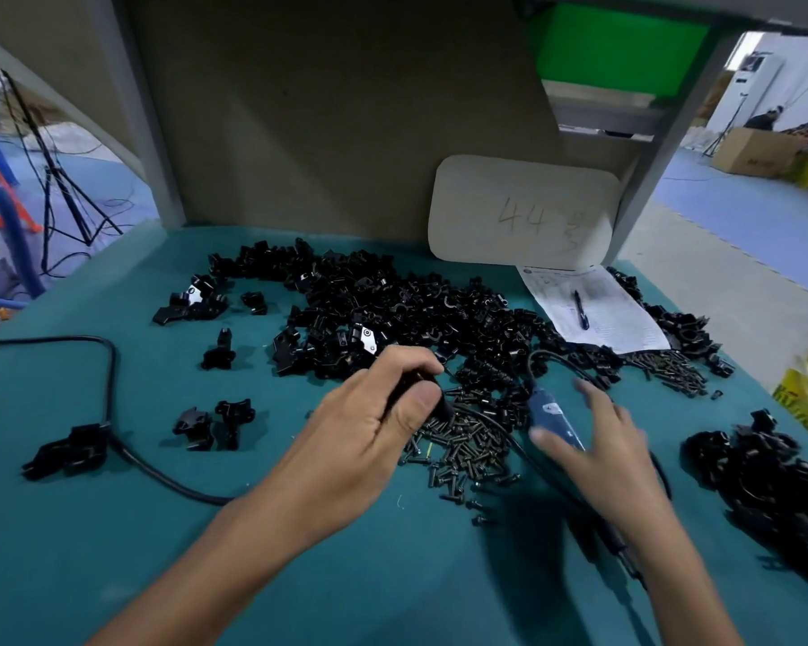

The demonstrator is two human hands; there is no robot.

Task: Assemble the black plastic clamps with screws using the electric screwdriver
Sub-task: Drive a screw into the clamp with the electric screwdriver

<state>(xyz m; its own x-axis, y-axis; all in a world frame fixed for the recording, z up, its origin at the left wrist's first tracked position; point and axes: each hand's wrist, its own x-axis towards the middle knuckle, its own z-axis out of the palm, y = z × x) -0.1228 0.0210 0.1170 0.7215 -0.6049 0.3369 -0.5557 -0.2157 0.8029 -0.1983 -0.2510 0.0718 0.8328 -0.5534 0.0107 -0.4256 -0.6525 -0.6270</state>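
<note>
Two heaps of glossy black plastic clamps flank screw pile: big heap behind it, smaller heap far right. Left hand at pile's left edge, thumb and curled fingers pinching black clamp piece. Blue electric screwdriver lies at pile's right edge (black cord attached). Right hand over it, blurred, fingers spread. Printed sheet with pen beyond pile. Teal mat beneath.
</note>
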